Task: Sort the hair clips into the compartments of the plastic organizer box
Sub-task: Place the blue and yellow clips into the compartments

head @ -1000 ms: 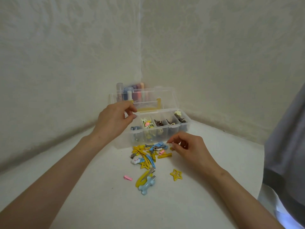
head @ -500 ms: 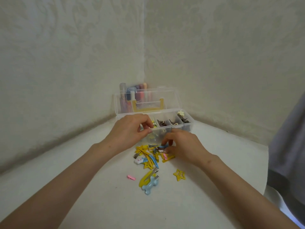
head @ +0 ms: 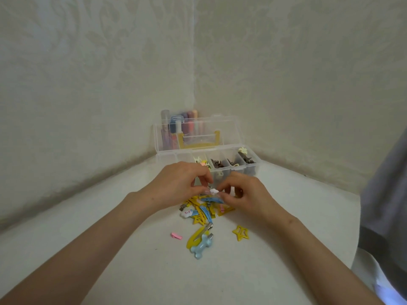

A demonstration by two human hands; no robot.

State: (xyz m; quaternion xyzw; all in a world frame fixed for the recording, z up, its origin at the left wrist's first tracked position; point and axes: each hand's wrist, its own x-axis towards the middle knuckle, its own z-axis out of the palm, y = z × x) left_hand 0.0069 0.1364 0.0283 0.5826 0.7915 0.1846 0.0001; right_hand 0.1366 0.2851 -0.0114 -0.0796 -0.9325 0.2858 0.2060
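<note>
My left hand and right hand meet fingertip to fingertip, both pinching a blue hair clip lying crosswise between them above the loose pile, the organizer box open just beyond, its compartments straight ahead of both hands.

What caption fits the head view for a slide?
Left hand and right hand pinch a blue hair clip over the clip pile, before the open organizer box.
</note>
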